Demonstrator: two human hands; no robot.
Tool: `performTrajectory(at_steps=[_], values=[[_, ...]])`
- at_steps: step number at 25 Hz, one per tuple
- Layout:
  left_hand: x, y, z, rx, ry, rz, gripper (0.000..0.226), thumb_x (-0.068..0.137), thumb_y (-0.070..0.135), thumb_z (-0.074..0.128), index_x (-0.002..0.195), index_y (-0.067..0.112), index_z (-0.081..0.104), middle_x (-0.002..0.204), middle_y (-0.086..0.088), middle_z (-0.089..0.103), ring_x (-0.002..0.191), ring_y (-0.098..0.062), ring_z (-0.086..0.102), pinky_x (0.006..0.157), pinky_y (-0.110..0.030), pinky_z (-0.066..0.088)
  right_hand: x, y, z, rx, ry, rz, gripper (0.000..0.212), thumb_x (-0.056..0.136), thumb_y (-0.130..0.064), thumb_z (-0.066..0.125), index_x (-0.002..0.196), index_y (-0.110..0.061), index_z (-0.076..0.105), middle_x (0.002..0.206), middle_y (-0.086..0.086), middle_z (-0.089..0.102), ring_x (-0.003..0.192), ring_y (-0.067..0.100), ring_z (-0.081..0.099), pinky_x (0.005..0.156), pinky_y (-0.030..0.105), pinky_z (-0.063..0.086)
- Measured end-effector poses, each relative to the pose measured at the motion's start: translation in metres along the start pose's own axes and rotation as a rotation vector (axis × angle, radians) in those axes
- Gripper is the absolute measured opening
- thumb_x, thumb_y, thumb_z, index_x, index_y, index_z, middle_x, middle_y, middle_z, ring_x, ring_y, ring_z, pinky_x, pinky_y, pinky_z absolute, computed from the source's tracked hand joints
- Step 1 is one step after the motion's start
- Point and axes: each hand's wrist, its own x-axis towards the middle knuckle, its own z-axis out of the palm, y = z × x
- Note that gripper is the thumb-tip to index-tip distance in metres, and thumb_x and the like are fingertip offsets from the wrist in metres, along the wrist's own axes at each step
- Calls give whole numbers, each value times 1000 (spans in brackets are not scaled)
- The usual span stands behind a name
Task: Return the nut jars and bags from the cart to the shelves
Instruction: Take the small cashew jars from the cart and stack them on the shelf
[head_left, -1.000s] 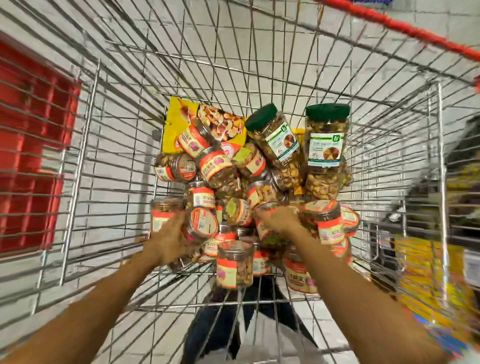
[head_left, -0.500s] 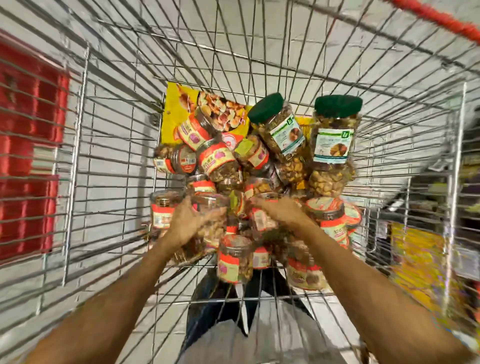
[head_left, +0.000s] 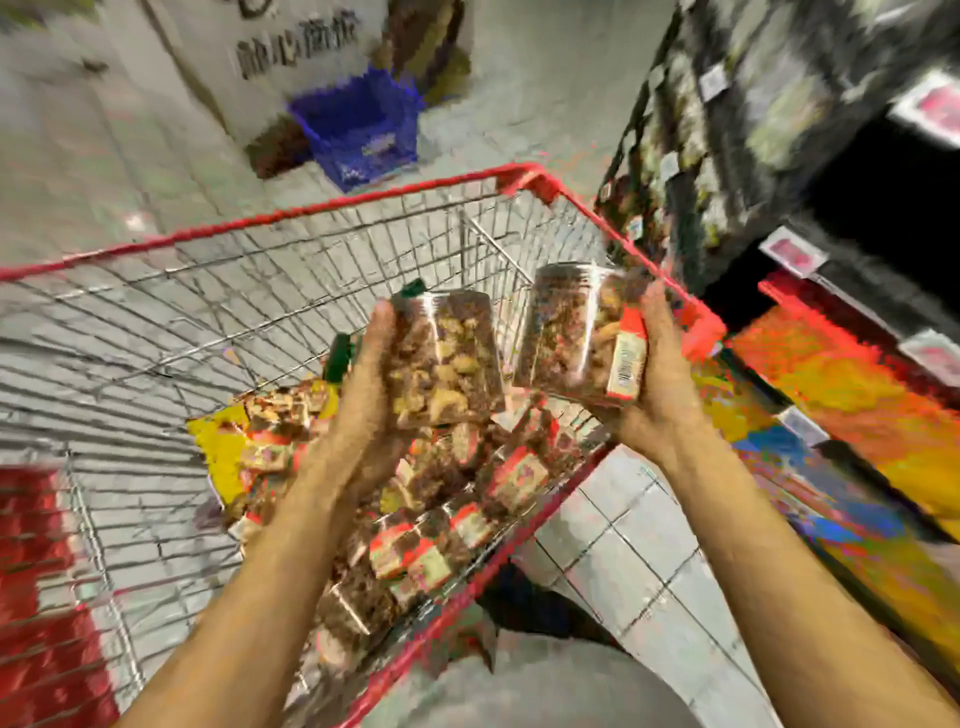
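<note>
My left hand (head_left: 363, 395) grips a clear jar of mixed nuts (head_left: 447, 358), raised above the cart. To its right, my right hand (head_left: 660, 379) holds a second clear nut jar (head_left: 571, 332) with a red label, near the cart's right rim. Below both hands, the wire cart (head_left: 291, 213) with its red rim holds a pile of several red-labelled nut jars (head_left: 457, 499), a green-lidded jar (head_left: 340, 358) and a yellow bag (head_left: 218, 441). The picture is blurred by motion.
Store shelves (head_left: 727, 130) stocked with packaged goods rise on the right, with bright orange and yellow bags (head_left: 857, 395) lower down. A blue basket (head_left: 363, 130) and a white box sit on the tiled floor beyond the cart. Something red shows at the lower left.
Both hands have lifted a jar each out of the pile and raised them above the cart. The view has swung up and right, bringing the shelves and floor into sight.
</note>
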Motion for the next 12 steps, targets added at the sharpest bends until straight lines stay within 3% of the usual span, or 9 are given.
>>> performTrajectory(at_steps=[2,6,9,12], values=[[1,-8,54,56,-142,-18,63,75,65,38,81,17,78,76,-3,74,67,-16,70,62,-30,59,-43,-23,-30,55,41,-153,55,81,-57,41,69,-13,70,57,-4,67,49,7,63,51,21,55],[15,-33,147,54,-411,-84,67,92,59,26,82,18,78,81,-1,75,75,-15,72,64,-32,59,-108,-56,-91,70,238,-349,57,83,-59,32,79,-15,67,60,-2,68,51,10,64,50,22,55],[32,-61,212,102,-559,-147,65,91,59,29,92,13,75,85,-4,74,78,-17,71,71,-35,59,-141,-77,-137,49,407,-439,59,68,-65,39,86,-14,63,65,2,66,54,12,64,56,24,56],[60,-94,278,191,-635,-162,63,92,57,27,97,12,71,82,-3,74,76,-17,71,72,-36,59,-151,-107,-189,23,573,-526,53,62,-64,45,80,-17,61,57,-5,66,48,8,62,49,20,52]])
